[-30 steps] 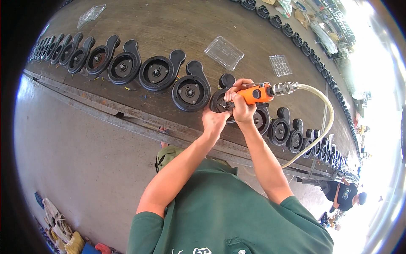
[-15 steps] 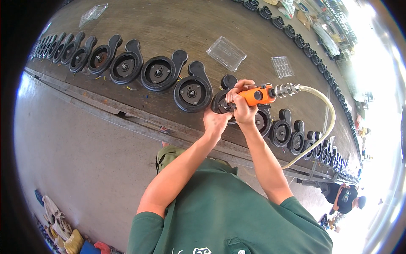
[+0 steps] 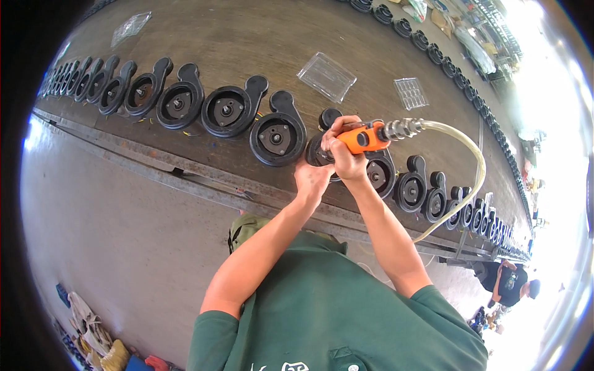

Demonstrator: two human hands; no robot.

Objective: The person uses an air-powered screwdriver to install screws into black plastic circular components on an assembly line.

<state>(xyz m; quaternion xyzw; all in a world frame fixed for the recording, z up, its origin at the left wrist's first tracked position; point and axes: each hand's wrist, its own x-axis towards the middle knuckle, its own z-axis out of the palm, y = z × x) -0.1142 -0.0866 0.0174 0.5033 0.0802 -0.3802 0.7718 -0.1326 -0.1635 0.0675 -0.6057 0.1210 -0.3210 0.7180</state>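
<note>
My right hand (image 3: 344,153) is wrapped around an orange air screwdriver (image 3: 364,138), its nose pointing down into a round black motor housing (image 3: 314,150). The tool's tip and most of that housing's middle are hidden behind my fingers. Low on the same housing, my left hand (image 3: 313,178) grips the near rim, its fingertips partly out of sight. A clear hose (image 3: 476,161) runs from the metal fitting (image 3: 405,128) at the tool's rear and curves down to the right. Beside my left hand stands another black housing (image 3: 278,138) with a metal plate and central shaft.
Similar housings (image 3: 228,111) line the near edge of the brown table (image 3: 204,37) on both sides, and another row (image 3: 435,54) follows its far side. Two clear plastic trays (image 3: 327,77) (image 3: 411,93) lie beyond my hands. A person (image 3: 508,283) is at the far right.
The screwdriver and my right hand have shifted slightly left, and the tool's rear end has swung left with its hose. My left hand keeps its place on the housing. The view has moved slightly.
</note>
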